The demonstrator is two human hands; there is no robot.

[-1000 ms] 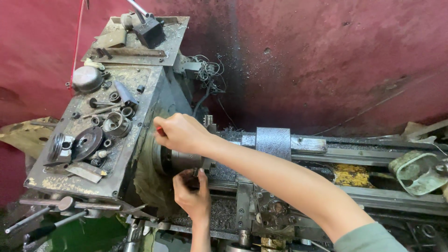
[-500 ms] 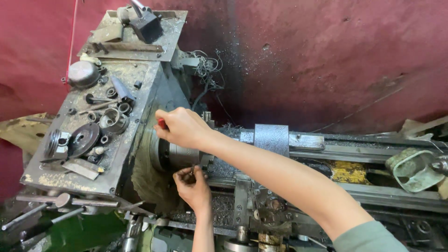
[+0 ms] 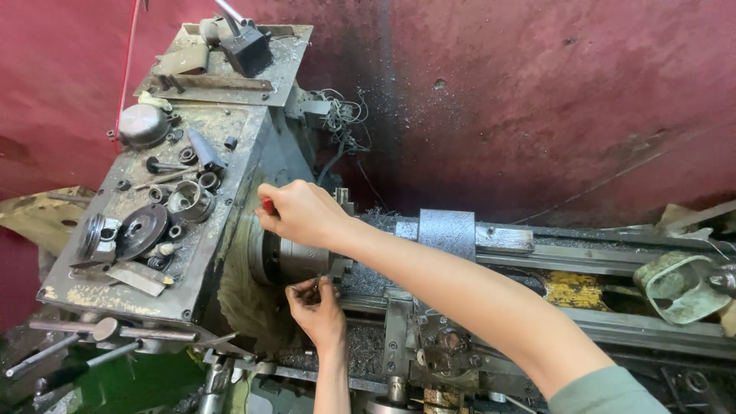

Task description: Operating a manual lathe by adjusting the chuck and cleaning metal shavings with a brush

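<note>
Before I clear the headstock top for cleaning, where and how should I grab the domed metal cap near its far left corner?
Take the domed cap by its rim, from above, fingers spread around the edge. It sits dome up on the headstock, and the smooth, rounded crown would probably slip. Small loose parts lie close on its right, so come from the open left side.

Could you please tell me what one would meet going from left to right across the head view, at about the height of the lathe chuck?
Grooved pulley wheel on the headstock top → lathe chuck with the right hand above and the left hand below → grey steel block → yellow patch → worn greenish container.
</note>
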